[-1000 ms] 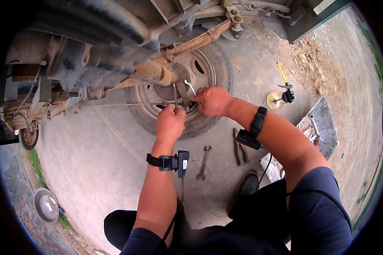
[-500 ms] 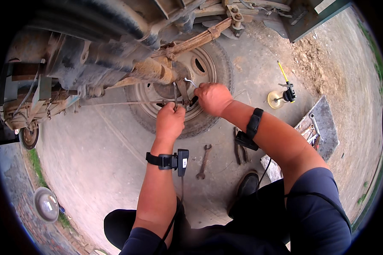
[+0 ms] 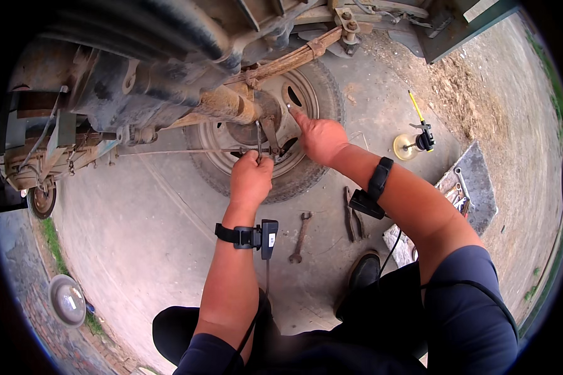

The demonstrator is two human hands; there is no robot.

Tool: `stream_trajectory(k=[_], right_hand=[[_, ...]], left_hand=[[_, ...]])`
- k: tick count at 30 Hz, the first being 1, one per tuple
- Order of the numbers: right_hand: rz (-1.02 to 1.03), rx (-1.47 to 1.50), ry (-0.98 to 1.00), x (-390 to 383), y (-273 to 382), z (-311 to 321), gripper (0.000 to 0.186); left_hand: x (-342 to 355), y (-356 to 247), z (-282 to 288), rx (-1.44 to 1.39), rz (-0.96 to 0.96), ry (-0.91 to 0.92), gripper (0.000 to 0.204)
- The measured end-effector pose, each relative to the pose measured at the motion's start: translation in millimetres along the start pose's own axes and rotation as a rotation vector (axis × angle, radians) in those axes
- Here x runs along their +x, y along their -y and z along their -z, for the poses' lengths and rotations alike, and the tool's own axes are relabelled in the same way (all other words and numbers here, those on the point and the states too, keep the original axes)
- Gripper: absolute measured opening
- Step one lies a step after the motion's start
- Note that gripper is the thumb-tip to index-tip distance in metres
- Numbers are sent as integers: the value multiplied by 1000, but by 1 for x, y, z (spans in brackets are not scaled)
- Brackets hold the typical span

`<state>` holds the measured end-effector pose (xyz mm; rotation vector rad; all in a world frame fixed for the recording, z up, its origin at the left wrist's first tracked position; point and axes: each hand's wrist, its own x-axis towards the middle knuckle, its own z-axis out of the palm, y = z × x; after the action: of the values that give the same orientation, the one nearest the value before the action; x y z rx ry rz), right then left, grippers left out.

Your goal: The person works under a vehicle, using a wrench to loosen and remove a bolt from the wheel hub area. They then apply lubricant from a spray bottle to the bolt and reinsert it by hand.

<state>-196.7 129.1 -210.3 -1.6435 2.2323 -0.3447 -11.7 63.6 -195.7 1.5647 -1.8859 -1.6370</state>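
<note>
My left hand (image 3: 251, 180) is closed round a wrench (image 3: 259, 133) that points up toward the rusty hub and lever (image 3: 269, 132) at the wheel's centre. Farther right, my right hand (image 3: 324, 140) is closed round a second wrench, its index finger stretched along it. Only the small bright tip of that wrench (image 3: 288, 107) shows, in front of the beige wheel rim (image 3: 306, 103); the rest is hidden by the hand. Its tip is apart from the lever. Behind both hands is the wheel's black tyre (image 3: 335, 100), under the vehicle.
An open-end wrench (image 3: 301, 237) and pliers (image 3: 349, 215) lie on the concrete. To the right are an oil can (image 3: 413, 142) with a yellow spout and a grey metal tray (image 3: 481, 194) of wrenches. A rusty leaf spring (image 3: 294, 57) and axle (image 3: 228, 103) hang above the wheel.
My right hand has drawn its wrench away from the lever, up and to the right, and its index finger now reaches forward. My left hand has barely moved.
</note>
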Motion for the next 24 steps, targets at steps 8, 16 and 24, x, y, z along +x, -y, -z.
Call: stream_trajectory(k=[8,16,24], right_hand=[[-493,1283,8,37,18,-25,41],[-641,1355,62,61,23,-36,41],[-708,1237,84,73,21,-43,43]], left_hand=[[1,1,0,18,-9,-9,23],[2,3,-1,17,-15,-3,25],[-1,-1,1,40,-13,-6,23]])
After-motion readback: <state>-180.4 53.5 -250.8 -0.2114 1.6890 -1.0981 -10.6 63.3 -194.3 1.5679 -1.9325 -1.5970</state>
